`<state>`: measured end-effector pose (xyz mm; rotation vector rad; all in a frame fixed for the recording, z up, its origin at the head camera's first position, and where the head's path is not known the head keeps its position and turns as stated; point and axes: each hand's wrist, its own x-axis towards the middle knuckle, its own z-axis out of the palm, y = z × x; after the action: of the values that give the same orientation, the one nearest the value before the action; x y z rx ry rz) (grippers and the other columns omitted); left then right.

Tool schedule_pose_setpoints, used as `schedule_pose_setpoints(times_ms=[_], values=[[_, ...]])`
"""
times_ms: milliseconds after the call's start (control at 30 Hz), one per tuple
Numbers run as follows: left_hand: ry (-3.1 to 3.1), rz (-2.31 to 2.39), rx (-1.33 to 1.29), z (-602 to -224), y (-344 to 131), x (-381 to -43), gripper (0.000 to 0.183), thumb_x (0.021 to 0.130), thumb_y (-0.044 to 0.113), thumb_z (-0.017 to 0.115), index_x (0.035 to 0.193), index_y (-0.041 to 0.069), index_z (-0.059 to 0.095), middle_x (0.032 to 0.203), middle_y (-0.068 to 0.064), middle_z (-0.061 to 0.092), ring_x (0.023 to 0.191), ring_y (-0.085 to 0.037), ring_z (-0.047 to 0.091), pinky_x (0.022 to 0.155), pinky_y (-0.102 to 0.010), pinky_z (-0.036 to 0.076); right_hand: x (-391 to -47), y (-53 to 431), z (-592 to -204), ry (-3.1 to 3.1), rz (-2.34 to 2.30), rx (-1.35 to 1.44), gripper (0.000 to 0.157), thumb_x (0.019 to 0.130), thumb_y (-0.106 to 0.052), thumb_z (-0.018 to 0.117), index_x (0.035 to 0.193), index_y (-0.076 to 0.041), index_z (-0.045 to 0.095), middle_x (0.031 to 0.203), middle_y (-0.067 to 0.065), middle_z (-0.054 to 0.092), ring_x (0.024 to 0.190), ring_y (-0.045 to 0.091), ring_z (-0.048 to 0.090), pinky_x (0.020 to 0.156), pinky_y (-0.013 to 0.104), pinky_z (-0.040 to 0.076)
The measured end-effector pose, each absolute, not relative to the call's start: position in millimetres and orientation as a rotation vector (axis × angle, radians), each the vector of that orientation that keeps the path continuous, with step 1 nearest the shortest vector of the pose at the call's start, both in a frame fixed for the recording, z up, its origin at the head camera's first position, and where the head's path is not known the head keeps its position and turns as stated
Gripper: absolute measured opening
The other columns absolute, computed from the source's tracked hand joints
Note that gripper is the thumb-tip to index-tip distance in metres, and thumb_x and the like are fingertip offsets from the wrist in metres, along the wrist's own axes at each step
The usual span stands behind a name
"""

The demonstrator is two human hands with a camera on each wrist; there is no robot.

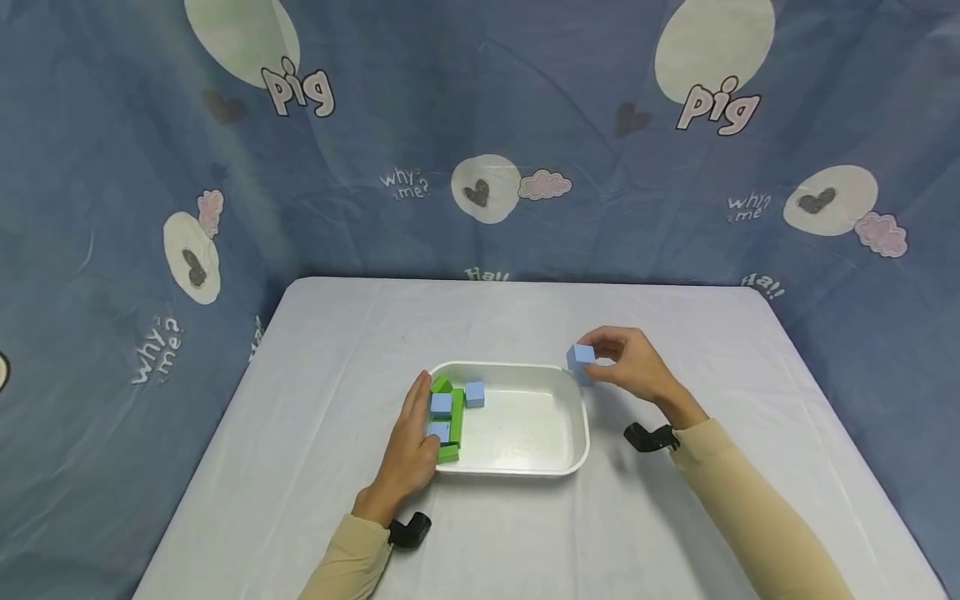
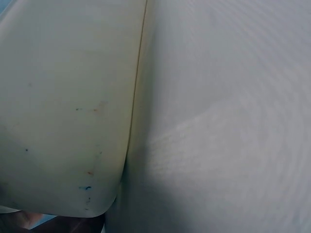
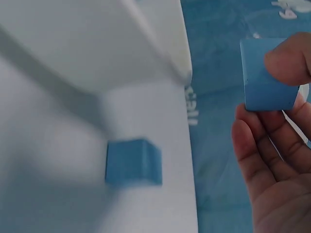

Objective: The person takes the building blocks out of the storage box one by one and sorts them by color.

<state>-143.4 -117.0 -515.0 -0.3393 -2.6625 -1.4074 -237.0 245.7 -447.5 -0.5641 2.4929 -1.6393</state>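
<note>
My right hand (image 1: 633, 365) pinches a light blue cube (image 1: 580, 357) between thumb and fingers, just above the far right corner of a white tray (image 1: 510, 473). Below it, a second blue cube (image 3: 127, 162) sits on the table outside the tray; in the head view it is mostly hidden. My left hand (image 1: 411, 454) holds the tray's left side, straight fingers along the outside and thumb over the rim by the blocks. Inside, along that side, are two blue cubes (image 1: 441, 405) and several green blocks (image 1: 457, 417). Another blue cube (image 1: 474, 394) stands just right of the green bar.
A white cloth (image 1: 360, 333) covers the table. Behind and beside it hangs a blue printed curtain (image 1: 480, 100). Black wrist-camera mounts (image 1: 651, 437) stick out from both cuffs.
</note>
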Motion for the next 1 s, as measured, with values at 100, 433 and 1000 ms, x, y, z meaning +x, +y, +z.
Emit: schedule_pose_setpoints(times_ms=[100,433,1000], values=[[-2.681,-1.407,-0.325,-513.7,-117.9,-143.2,0.090,0.077,-0.011,0.045,0.161,-0.002,0.014,0.169,-0.015,0.013,0.154,-0.029,0.014,0.122,-0.051,0.016,-236.8,255.7,-451.4,2.532,-1.628,-0.517,0.031,0.081,0.003,0.077,0.111,0.001,0.071,0.105,0.014,0.072,0.095,0.029,0.070,0.083,0.036,0.056],[-2.735,-1.401,-0.304,-510.8,-123.9,-141.5,0.092,0.078,-0.008,0.045,0.163,0.001,0.011,0.169,-0.013,0.011,0.155,-0.028,0.012,0.123,-0.052,0.014,-237.5,287.3,-471.5,2.674,-1.490,-0.349,0.033,0.082,-0.001,0.076,0.115,0.003,0.070,0.107,0.015,0.072,0.097,0.026,0.069,0.082,0.022,0.053],[-2.729,-1.416,-0.314,-508.7,-117.5,-143.2,0.090,0.078,-0.008,0.045,0.162,0.000,0.013,0.169,-0.014,0.012,0.155,-0.027,0.012,0.123,-0.050,0.014,-237.1,295.6,-502.1,2.742,-1.336,-0.282,0.035,0.079,0.001,0.075,0.114,0.003,0.070,0.105,0.015,0.073,0.096,0.029,0.070,0.085,0.042,0.056]])
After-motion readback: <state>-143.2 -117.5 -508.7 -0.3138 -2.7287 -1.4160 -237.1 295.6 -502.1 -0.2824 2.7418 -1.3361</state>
